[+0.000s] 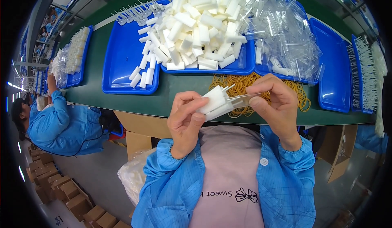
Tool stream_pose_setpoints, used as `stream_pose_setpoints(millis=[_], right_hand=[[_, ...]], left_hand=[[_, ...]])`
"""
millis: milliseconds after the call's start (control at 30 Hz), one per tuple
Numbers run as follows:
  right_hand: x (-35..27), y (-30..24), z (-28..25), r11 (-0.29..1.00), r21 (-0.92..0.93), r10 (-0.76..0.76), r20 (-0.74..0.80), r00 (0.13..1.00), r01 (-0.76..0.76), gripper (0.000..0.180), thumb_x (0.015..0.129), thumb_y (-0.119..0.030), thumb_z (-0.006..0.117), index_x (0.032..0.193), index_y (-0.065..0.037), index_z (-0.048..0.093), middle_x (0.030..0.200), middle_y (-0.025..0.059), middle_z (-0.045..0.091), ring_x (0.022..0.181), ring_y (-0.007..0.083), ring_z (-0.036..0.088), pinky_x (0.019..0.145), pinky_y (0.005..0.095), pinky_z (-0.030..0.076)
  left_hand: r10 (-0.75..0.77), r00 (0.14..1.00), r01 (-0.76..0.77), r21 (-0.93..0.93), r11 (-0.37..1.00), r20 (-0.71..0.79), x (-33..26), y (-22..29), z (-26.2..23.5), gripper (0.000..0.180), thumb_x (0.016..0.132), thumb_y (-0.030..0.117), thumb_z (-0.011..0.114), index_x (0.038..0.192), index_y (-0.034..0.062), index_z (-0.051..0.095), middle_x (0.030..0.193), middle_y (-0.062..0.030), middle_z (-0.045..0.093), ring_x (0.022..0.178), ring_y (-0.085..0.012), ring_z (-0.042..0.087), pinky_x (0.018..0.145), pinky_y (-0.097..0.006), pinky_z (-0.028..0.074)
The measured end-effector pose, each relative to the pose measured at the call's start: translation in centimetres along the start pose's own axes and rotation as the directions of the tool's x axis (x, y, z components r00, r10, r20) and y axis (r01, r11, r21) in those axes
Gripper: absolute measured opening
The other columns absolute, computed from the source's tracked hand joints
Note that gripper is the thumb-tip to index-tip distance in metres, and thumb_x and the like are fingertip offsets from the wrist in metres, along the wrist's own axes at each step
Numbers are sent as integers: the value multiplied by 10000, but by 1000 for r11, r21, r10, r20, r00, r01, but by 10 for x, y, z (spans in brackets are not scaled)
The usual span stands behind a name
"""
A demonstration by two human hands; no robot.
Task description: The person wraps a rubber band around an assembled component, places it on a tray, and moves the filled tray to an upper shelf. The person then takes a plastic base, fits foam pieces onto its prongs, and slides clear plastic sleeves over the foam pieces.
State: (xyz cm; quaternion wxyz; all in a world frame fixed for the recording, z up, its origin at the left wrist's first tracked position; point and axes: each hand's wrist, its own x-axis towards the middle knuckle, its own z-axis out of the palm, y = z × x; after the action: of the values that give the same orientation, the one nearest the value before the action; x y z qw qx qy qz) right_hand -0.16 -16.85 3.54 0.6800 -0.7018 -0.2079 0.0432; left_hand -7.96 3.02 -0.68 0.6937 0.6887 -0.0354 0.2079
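In front of my chest, my left hand [183,120] pinches a small bundle of white rectangular blocks [215,99] between thumb and fingers. Thin stems stick out of the bundle toward the right. My right hand [279,107], thumb and index finger closed, grips a narrow clear plastic piece [244,101] whose near end meets the stem side of the blocks. Whether the piece is around a block or only touching it, I cannot tell. Behind my hands lies a loose heap of yellow rubber bands [232,81] on the green tabletop [179,85].
A large pile of white blocks [200,28] fills the middle blue tray [169,70]. Clear plastic pieces [286,36] heap up to its right. Outer blue trays [122,64] stand at both sides, with upright stemmed parts [139,13] at far left. A co-worker [61,122] works at left.
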Motion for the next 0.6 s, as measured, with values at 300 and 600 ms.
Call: stream_pose_setpoints(millis=[300,600], right_hand=[[0,2,-4,969,179,161,54,985,-168,142,807,18,614,948,26,627,918,60,549,809,105,537,729,227,447],[0,6,-3,961,182,198,73,977,-208,112,791,-2,656,898,28,650,871,56,619,811,101,572,729,229,451]], left_hand=[[6,989,-11,30,999,149,0,4,-1,209,893,102,610,1062,-3,673,1078,-103,484,881,-152,528,769,-260,448],[-17,982,7,56,998,186,0,1,1,202,882,71,604,1060,16,683,1060,-98,486,872,-148,526,760,-260,449]])
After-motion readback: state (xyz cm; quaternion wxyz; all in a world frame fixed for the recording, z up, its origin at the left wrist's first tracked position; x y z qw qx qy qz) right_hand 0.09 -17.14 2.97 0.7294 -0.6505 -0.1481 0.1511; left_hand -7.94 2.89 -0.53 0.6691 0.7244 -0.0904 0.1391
